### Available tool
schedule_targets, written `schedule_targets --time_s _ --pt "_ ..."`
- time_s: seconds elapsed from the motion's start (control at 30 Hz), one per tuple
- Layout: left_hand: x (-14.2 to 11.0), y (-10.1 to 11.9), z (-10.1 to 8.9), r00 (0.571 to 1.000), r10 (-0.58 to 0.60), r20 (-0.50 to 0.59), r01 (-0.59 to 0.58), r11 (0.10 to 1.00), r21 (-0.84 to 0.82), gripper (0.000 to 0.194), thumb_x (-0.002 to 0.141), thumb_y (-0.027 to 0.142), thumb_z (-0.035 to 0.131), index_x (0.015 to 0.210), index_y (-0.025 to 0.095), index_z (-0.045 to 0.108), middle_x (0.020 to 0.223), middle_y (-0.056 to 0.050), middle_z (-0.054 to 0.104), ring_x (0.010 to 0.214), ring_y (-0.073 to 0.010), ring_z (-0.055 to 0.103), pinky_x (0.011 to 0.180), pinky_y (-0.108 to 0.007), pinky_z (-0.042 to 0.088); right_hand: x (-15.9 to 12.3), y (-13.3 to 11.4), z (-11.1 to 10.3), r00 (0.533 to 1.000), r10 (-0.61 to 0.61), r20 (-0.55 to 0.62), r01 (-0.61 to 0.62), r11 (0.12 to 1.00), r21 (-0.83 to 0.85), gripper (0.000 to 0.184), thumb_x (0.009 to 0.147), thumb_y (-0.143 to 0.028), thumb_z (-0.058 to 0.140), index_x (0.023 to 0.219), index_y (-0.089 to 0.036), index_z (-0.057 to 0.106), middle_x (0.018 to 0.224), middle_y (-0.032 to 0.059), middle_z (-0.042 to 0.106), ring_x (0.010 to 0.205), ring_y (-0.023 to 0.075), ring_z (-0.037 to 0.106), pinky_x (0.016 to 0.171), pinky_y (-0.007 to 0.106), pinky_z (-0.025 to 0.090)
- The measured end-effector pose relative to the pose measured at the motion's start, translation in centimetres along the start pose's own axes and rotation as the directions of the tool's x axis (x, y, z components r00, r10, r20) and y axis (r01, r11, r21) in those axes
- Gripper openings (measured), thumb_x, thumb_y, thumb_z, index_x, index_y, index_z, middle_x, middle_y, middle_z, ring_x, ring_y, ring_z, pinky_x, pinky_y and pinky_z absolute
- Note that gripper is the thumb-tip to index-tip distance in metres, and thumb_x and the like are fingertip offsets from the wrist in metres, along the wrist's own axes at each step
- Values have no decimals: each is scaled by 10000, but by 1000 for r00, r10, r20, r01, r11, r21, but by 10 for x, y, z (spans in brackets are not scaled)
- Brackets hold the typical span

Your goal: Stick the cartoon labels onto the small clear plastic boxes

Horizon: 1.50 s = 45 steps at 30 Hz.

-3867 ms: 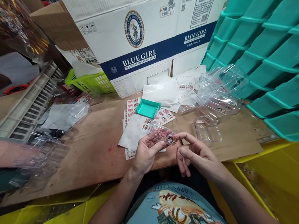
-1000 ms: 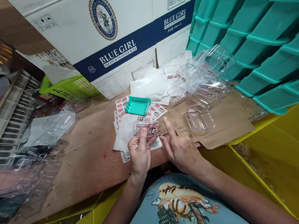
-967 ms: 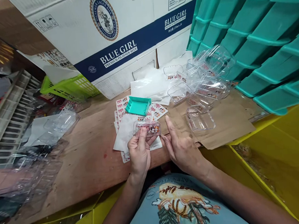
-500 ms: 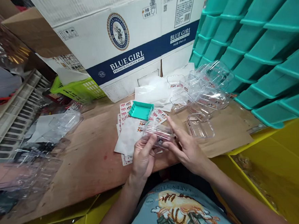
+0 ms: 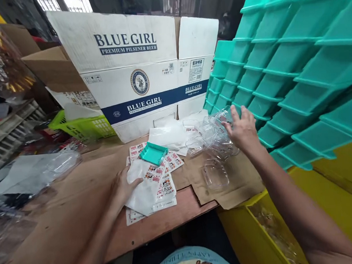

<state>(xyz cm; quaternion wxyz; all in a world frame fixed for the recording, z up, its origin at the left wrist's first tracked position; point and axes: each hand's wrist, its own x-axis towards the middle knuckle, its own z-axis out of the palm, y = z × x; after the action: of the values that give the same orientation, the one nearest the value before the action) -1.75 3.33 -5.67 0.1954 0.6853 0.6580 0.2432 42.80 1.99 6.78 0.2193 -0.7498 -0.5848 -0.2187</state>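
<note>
My left hand (image 5: 126,187) lies at the left edge of the sticker sheets (image 5: 167,185), thumb stretched out over white backing paper (image 5: 136,173), gripping nothing that I can see. A shallow teal plastic tray (image 5: 154,153) sits on top of these sheets. Over the right side of a pile of clear plastic cases (image 5: 213,131) is my right hand (image 5: 242,129), its fingers spread. Some cases carry small printed stickers. Whether its fingertips touch a case is hard to make out. One clear case (image 5: 215,175) lies nearer to me on brown cardboard (image 5: 237,188).
Stacked teal bins (image 5: 280,72) rise at the right. A white beer carton (image 5: 148,81) stands at the back, beside a green basket (image 5: 85,128). Clear plastic pieces (image 5: 60,162) lie at the left. Below right is a yellow box (image 5: 261,226).
Both hands held a clear case in front of me before. They have parted: the left went to the sticker sheets, the right to the case pile. The view has tilted up.
</note>
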Motion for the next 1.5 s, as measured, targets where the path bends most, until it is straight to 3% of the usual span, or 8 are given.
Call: schedule_targets --time_s 0.17,0.33,0.53,0.67,0.87,1.07,1.2,1.5 --pt "-12 10 -28 976 -188 107 216 817 -535 460 633 459 809 945 148 677 954 -122 737 867 -295 673 764 -381 523 -74 -95 -6 969 -244 36 184 813 553 465 985 -388 467 1389 -165 532 1321 194 597 1248 326 532 1054 517 424" --pt "-54 38 -30 932 -119 343 362 243 -900 498 658 370 856 1064 156 664 965 -78 761 763 -185 697 725 -287 547 -144 -173 3 841 -207 500 -460 214 862 566 929 -466 582 1424 -214 471 1222 135 663 1132 239 639 992 411 498" --pt "-92 58 -14 915 9 403 401 76 -913 415 733 249 813 1122 187 682 1040 -78 762 936 -214 714 877 -329 543 -141 -191 5 642 -298 707 -767 -260 586 840 727 -376 813 1430 -224 379 1036 65 712 915 194 693 817 326 568" --pt "-78 60 -21 945 -41 326 328 119 -937 337 686 274 847 983 151 746 944 -85 775 856 -199 712 827 -304 546 -136 -171 -5 757 -282 589 -643 -162 749 749 796 -354 754 1427 -260 363 1153 84 688 992 216 677 842 363 579" --pt "-64 71 -25 946 23 324 294 361 -885 206 703 322 826 809 156 768 788 -41 750 661 -128 641 625 -212 494 -139 -156 -7 974 -184 135 -19 523 852 600 863 -375 679 1414 -249 476 1381 146 535 1285 316 488 1092 555 387" --pt "-66 87 -14 929 96 359 296 392 -871 199 752 321 790 885 175 766 835 -34 736 697 -127 634 643 -207 493 -122 -167 -9 907 -364 213 -50 410 911 316 929 -297 599 1237 -224 605 1042 78 686 943 221 641 889 400 520" --pt "-62 88 -7 953 42 302 267 360 -894 170 746 319 795 833 176 763 774 -15 708 658 -109 599 627 -198 471 -128 -177 -10 953 -300 -37 206 554 807 157 910 -275 632 1043 -234 704 997 96 658 985 265 575 897 457 480" --pt "-63 86 -2 945 303 121 -75 563 -823 170 893 287 638 949 217 782 898 -52 621 897 -173 563 795 -241 445 -134 -182 -1 894 -447 -38 297 526 797 156 954 -239 574 1000 -207 720 886 87 690 841 220 525 763 368 480"
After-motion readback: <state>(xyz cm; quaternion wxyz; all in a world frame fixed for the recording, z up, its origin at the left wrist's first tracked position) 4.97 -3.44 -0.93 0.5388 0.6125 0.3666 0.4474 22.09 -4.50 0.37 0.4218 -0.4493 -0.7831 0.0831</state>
